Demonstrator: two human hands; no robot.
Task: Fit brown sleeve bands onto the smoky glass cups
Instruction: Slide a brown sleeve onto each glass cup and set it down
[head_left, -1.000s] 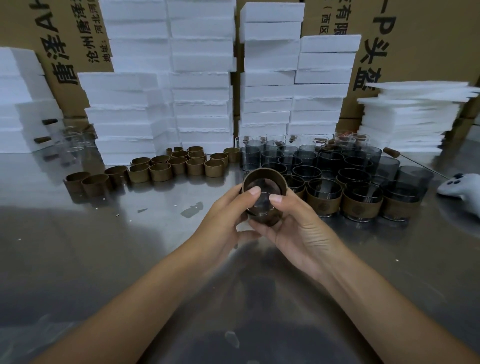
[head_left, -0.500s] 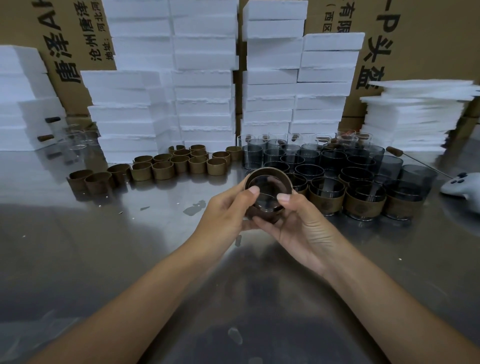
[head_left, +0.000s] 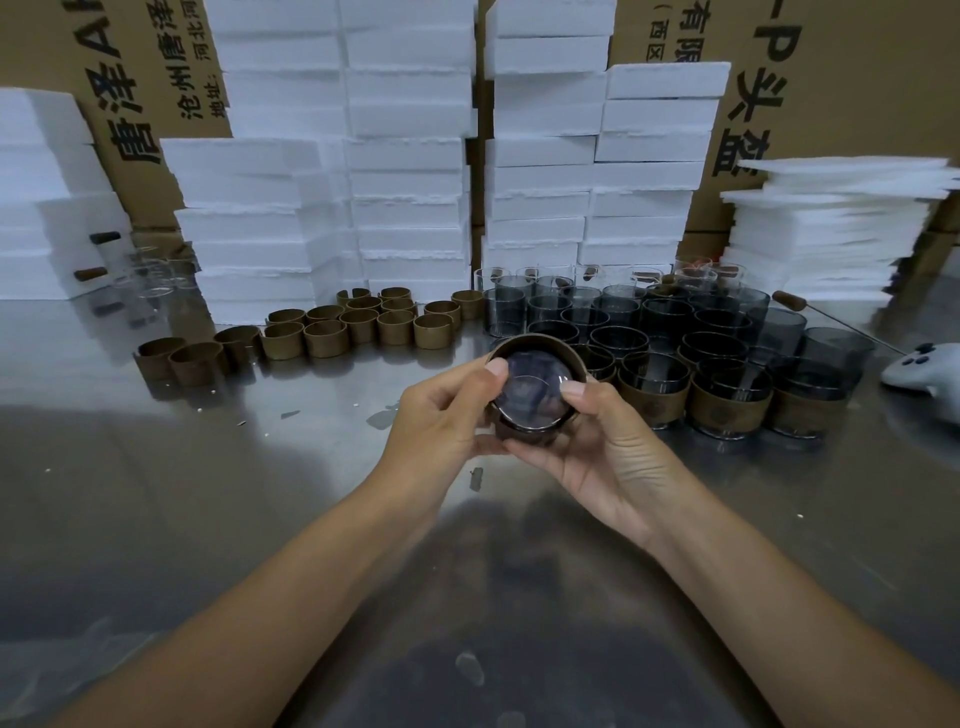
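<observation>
Here, one smoky glass cup (head_left: 532, 389) is held tilted toward the camera, with a brown sleeve band (head_left: 535, 341) ringing it. The left hand (head_left: 441, 415) curls round the cup's left side and the right hand (head_left: 608, 447) cradles it from below and to the right. Both thumbs press on the glass face inside the band. Whether the face shown is the base or the mouth is unclear.

Left of the held cup and farther back, loose bands (head_left: 358, 327) stand in a ragged row on the steel table (head_left: 208, 519). Just behind it crowd the bare smoky cups (head_left: 618, 312), and to its right stand sleeved cups (head_left: 727, 405). Far right of it lies a white controller (head_left: 924, 374). Well behind the held cup rise stacks of white foam blocks (head_left: 410, 156) against printed cardboard boxes (head_left: 857, 78).
</observation>
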